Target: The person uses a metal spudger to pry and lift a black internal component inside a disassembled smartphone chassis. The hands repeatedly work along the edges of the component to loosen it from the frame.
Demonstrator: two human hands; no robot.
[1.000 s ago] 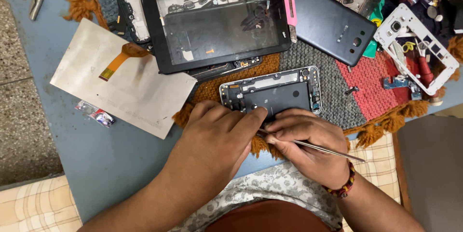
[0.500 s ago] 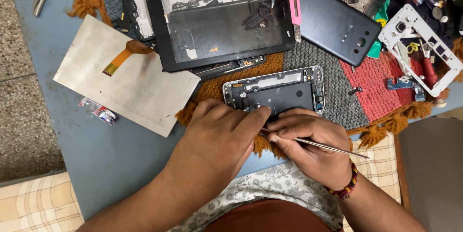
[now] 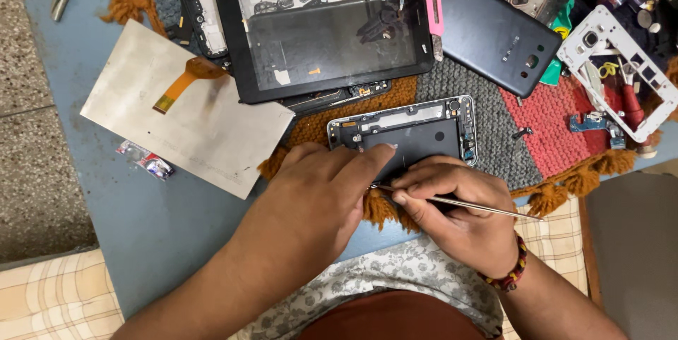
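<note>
Opened phone frame lies centre frame, long axis left-right, just above both hands. Left hand presses flat on its lower edge; right hand pinches a thin metal tool, tip pointing left at the frame's bottom edge.

You're at a phone repair bench, a small workshop by the look of it. The blue table is crowded with gutted devices: a black tablet frame, a dark phone back cover, a white phone mid-frame and a metal backing plate (its orange ribbon cable attached), all around a knitted mat.
</note>
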